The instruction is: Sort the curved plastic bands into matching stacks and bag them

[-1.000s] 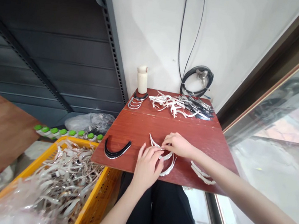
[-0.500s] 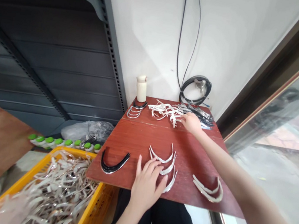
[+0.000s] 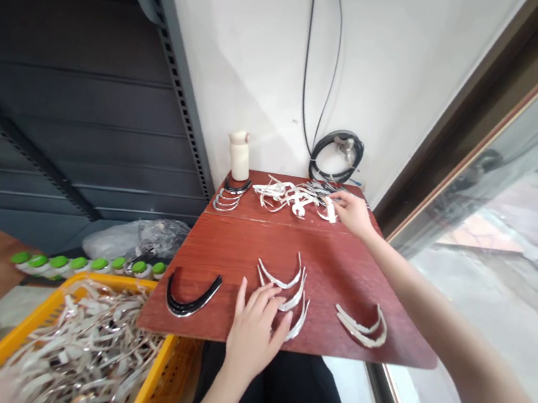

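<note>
My left hand (image 3: 252, 330) lies flat with fingers spread on the red-brown table (image 3: 243, 238), touching the near end of three white curved strips (image 3: 287, 285) laid side by side. My right hand (image 3: 354, 213) reaches to the far side of the table, its fingers pinched on a white strip (image 3: 331, 211) at the edge of a tangled pile of white and dark curved strips (image 3: 294, 197). Another pair of white strips (image 3: 362, 328) lies near the front right edge. A black curved band (image 3: 190, 297) lies front left.
A cream bottle (image 3: 239, 154) stands at the back left beside stacked rings (image 3: 227, 198). A coiled black cable (image 3: 336, 154) hangs on the wall. A yellow crate (image 3: 156, 380) full of white strips sits lower left, with green-capped bottles (image 3: 82, 263) behind it. A window runs along the right.
My right hand left the strips by my left hand, reached to the far pile and now pinches a strip there. My left hand flattened onto the table.
</note>
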The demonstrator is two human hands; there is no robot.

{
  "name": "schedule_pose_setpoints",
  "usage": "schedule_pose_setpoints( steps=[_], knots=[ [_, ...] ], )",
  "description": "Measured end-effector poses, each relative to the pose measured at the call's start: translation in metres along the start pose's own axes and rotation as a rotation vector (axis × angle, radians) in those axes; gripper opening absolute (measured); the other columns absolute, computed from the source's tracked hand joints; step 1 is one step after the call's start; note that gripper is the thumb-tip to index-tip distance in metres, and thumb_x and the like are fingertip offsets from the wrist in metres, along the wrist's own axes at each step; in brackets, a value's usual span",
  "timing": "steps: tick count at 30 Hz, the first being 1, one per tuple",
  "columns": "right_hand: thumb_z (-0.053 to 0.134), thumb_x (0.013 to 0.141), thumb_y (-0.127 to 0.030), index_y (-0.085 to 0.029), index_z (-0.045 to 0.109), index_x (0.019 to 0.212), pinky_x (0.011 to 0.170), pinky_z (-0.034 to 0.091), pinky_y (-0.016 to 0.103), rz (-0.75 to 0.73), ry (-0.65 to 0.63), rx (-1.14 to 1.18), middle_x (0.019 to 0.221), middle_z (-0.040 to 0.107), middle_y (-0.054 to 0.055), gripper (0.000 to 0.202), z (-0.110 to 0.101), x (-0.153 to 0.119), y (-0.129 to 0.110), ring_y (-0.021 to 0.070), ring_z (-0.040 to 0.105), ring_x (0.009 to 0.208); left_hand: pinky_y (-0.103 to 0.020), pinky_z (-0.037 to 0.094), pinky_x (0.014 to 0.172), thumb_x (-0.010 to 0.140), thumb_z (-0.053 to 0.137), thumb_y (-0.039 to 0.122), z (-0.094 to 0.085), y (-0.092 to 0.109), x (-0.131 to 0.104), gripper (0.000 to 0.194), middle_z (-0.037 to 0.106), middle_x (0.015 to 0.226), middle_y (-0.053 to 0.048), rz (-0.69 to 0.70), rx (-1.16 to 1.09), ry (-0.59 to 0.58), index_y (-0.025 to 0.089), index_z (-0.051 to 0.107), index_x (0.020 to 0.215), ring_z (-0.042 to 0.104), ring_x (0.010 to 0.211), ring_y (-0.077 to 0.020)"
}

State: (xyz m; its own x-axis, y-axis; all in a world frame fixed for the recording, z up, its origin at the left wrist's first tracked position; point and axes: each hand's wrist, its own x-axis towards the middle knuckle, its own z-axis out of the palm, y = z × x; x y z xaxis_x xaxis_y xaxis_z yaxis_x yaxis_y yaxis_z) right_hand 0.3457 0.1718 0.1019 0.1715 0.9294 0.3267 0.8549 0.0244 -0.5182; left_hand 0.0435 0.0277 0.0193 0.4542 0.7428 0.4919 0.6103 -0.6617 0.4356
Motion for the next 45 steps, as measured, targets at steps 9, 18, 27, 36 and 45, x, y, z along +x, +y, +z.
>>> schedule_pose_setpoints(
  steps=[9, 18, 27, 36, 45],
  knots=[
    [0.074, 0.079, -0.043, -0.022, 0.064, 0.099, 0.075, 0.056, 0.031, 0.076, 0.051, 0.752, 0.093, 0.073, 0.005, 0.031, -0.08, -0.108, -0.005, 0.0194, 0.069, 0.082, -0.057, 0.017, 0.12, 0.094, 0.054, 0.028, 0.003, 0.001, 0.0, 0.015, 0.069, 0.116, -0.003, -0.009, -0.017, 0.01, 0.024, 0.064, 0.103, 0.061, 0.116, -0.022],
    [0.059, 0.089, -0.034, -0.024, 0.059, 0.101, 0.075, 0.052, 0.031, -0.129, -0.387, 0.141, 0.091, 0.074, 0.003, 0.015, -0.074, -0.168, 0.011, 0.0196, 0.069, 0.085, -0.057, 0.021, 0.119, 0.091, 0.058, 0.027, -0.004, 0.032, 0.0, 0.018, 0.069, 0.113, -0.004, 0.102, -0.034, 0.137, 0.024, 0.062, 0.109, 0.063, 0.111, -0.0223],
    [0.061, 0.077, -0.013, -0.023, 0.062, 0.1, 0.063, 0.043, 0.024, -0.115, -0.62, 0.016, 0.082, 0.074, -0.003, 0.025, -0.054, -0.176, 0.025, 0.0154, 0.067, 0.073, -0.056, 0.034, 0.115, 0.091, 0.059, 0.04, 0.078, 0.139, 0.007, 0.037, 0.064, 0.116, -0.009, 0.177, -0.011, -0.093, 0.017, 0.055, 0.12, 0.058, 0.115, -0.026],
    [0.062, 0.088, -0.035, -0.023, 0.077, 0.092, 0.076, 0.048, 0.027, -0.192, -0.717, 0.157, 0.089, 0.077, 0.003, 0.021, -0.056, -0.167, 0.048, 0.0186, 0.07, 0.081, -0.059, 0.025, 0.117, 0.093, 0.058, 0.029, 0.094, 0.12, 0.016, 0.007, 0.063, 0.089, 0.001, 0.145, -0.084, -0.153, 0.023, 0.058, 0.09, 0.06, 0.093, -0.0183],
    [0.06, 0.087, -0.041, -0.02, 0.079, 0.091, 0.069, 0.05, 0.026, -0.059, -0.902, 0.209, 0.083, 0.077, 0.003, 0.029, -0.065, -0.156, 0.03, 0.0198, 0.07, 0.076, -0.058, 0.017, 0.12, 0.097, 0.05, 0.025, 0.092, 0.116, 0.012, 0.012, 0.065, 0.091, 0.002, 0.177, -0.21, -0.182, 0.025, 0.06, 0.091, 0.06, 0.097, -0.0169]
  ],
)
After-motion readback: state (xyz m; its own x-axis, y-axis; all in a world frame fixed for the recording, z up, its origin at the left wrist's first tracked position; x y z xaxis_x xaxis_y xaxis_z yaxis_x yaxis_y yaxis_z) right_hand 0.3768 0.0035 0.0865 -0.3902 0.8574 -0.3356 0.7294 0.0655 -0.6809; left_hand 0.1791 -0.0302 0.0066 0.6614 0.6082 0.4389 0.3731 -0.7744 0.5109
